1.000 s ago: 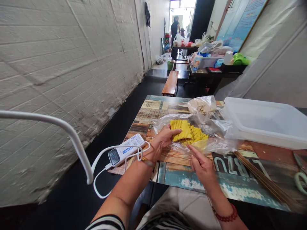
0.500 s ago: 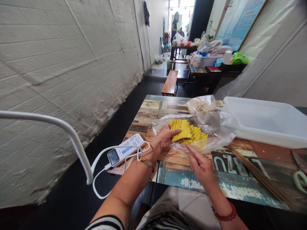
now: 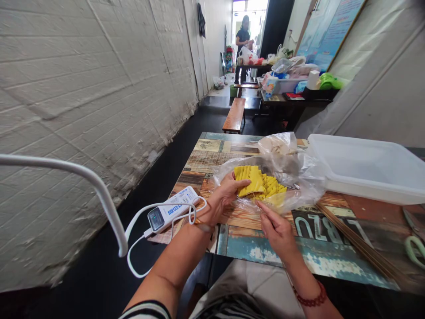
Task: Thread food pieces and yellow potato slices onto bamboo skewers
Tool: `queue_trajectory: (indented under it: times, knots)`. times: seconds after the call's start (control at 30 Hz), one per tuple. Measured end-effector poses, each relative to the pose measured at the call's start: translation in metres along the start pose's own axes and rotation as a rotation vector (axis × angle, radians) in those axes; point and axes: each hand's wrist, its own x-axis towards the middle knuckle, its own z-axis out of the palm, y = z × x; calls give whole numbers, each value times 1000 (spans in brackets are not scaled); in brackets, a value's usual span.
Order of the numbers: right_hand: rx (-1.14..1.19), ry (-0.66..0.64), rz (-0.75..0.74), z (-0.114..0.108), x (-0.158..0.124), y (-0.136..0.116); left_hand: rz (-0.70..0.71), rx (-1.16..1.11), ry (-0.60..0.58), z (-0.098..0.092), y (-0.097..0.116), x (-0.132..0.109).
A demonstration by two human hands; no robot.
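Note:
My left hand (image 3: 229,188) is closed around the near-left end of a flat yellow piece with a ridged surface (image 3: 249,178), its thumb lying on top. More of the same ridged yellow pieces (image 3: 275,187) lie just right of it on a clear plastic bag (image 3: 303,195). Close below them, my right hand (image 3: 275,223) is closed in a pinch on a thin skewer. Its tip points at the lower edge of the held piece, and its back end shows faintly beneath the wrist. Whether the tip has entered the piece, I cannot tell.
A white plastic bin (image 3: 368,177) stands at the right, near a bundle of long brown sticks (image 3: 358,241) and scissors (image 3: 415,246). Left of my arm lies a white power bank (image 3: 172,210) with a looping cable. Beyond are a bench (image 3: 234,114) and a person (image 3: 243,37).
Both hands and the yellow piece keep nearly the same position. In the background, the person has shifted posture, with the arms now raised in front. The view has moved very slightly.

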Motion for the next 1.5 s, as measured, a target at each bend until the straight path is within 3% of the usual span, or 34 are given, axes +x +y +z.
queue_trajectory:
  times: [0.43, 0.9, 1.5]
  knots:
    - [15, 21, -1, 0, 2, 4, 8, 80, 62, 1, 4, -1]
    - [10, 66, 6, 0, 2, 2, 34, 64, -75, 4, 4, -6]
    - [-6, 73, 13, -1, 1, 0, 41, 245, -102, 0, 1, -5]
